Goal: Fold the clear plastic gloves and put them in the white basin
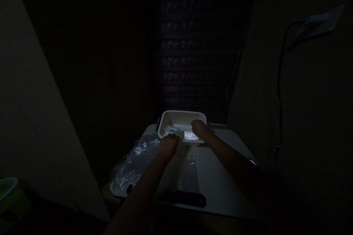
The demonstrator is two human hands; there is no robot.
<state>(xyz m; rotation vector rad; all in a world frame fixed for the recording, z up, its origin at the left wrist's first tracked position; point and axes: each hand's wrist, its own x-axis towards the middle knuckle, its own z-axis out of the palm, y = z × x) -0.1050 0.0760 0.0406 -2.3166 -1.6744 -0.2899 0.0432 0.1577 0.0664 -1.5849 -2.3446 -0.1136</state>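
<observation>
The light is very dim. A white plastic tub with dark side handles stands at the far end of a white board. Inside it lie a crinkled clear plastic packet on the left and a shiny plastic packet on the right. My left hand is closed at the tub's near rim, close to the left packet. Over the tub's right side, my right hand is curled beside the shiny packet. What either hand's fingers hold is too dark to make out.
Clear plastic sheeting spreads over the board's left side. A long dark handle or slot lies at its near edge. A black cable hangs from a wall outlet on the right. A green basket stands at lower left.
</observation>
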